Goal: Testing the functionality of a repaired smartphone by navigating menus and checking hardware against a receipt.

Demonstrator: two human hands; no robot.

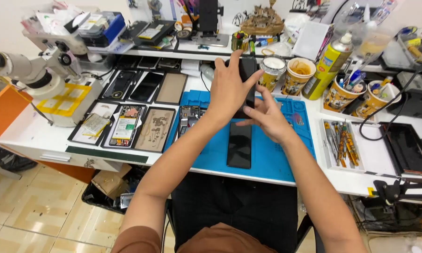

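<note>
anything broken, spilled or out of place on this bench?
No spill or obvious damage shows. Opened phones with bare internals lie in a tidy row left of the blue rubber work mat. A black phone panel lies flat on the mat. The left hand and right hand hold a dark phone above it.

- This is a phone repair workshop, seen at one crowded white bench (42,136).
- A blue silicone work mat (271,154) lies at the centre, with a dark phone (239,145) on it.
- At nine o'clock, opened phones and back panels (126,124) lie in rows beside a microscope (37,75).
- At three o'clock, a tray of tweezers and screwdrivers (342,145).
- At one o'clock, paper cups (299,75) holding tools and a spray can (328,65).
</note>
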